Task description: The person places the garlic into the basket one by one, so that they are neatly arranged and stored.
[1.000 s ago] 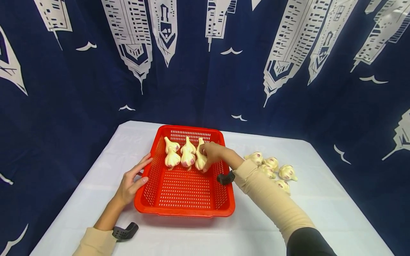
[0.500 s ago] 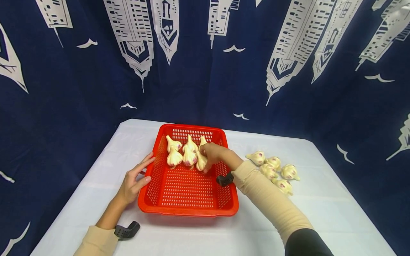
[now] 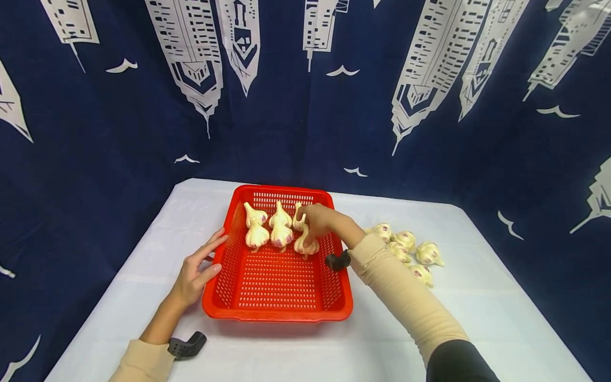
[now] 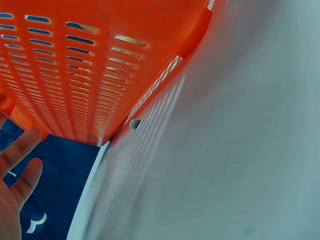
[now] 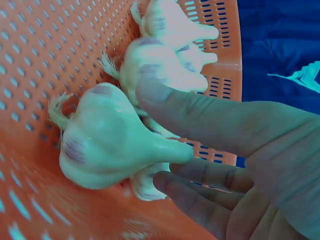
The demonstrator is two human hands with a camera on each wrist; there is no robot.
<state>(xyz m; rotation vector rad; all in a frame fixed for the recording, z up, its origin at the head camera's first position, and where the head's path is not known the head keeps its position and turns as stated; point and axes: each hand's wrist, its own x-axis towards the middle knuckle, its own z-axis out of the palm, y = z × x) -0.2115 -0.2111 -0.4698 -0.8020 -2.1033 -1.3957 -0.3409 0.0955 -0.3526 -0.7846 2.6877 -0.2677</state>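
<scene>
The red perforated basket stands on the white table, with two rows of garlic bulbs towards its far side. My right hand is over the near right garlic bulb. In the right wrist view, thumb and fingers are spread apart, and that bulb rests in the basket with its stem between them. Part of the bulb behind is hidden by the hand in the head view. My left hand rests extended fingers against the basket's left rim; its thumb lies near the side.
Several loose garlic bulbs lie on the table right of the basket, partly covered by my right forearm. A dark blue curtain with white building prints hangs behind the table.
My right hand has let go of the near right bulb and lifted slightly; that bulb now sits with its stem pointing up and away. The left hand keeps its place on the rim.
</scene>
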